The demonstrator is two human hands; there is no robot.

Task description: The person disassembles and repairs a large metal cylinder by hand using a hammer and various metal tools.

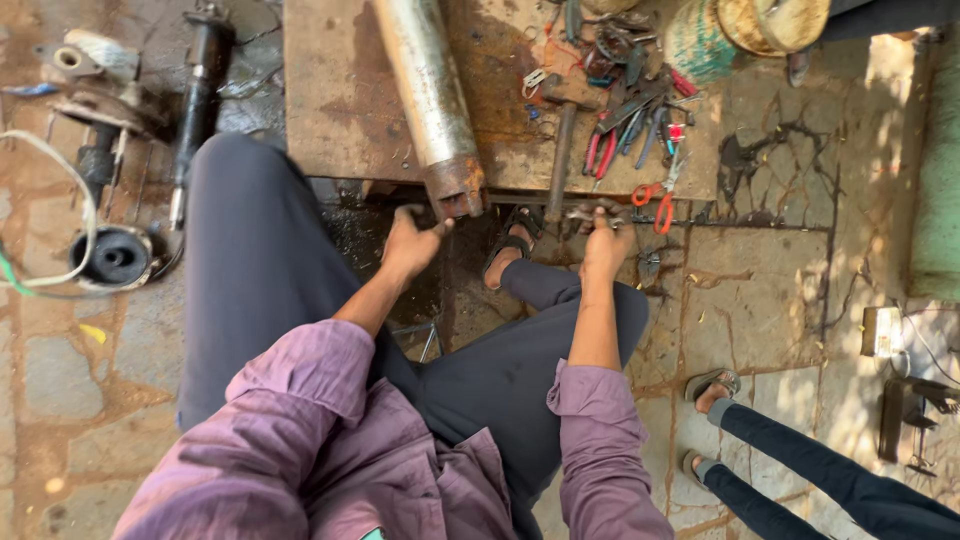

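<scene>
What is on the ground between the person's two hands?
In the head view, between the left hand and the right hand lies the person's own sandalled foot; a hammer on the rusty plate points down toward it.

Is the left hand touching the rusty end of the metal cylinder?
Touching. The head view shows the left hand with its fingers raised against the underside of the rusty end of the metal cylinder, with no gap between them.

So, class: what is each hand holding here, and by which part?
The left hand touches the rusty lower end of the metal cylinder. The right hand closes on a small metal tool; which part cannot be told.
</scene>
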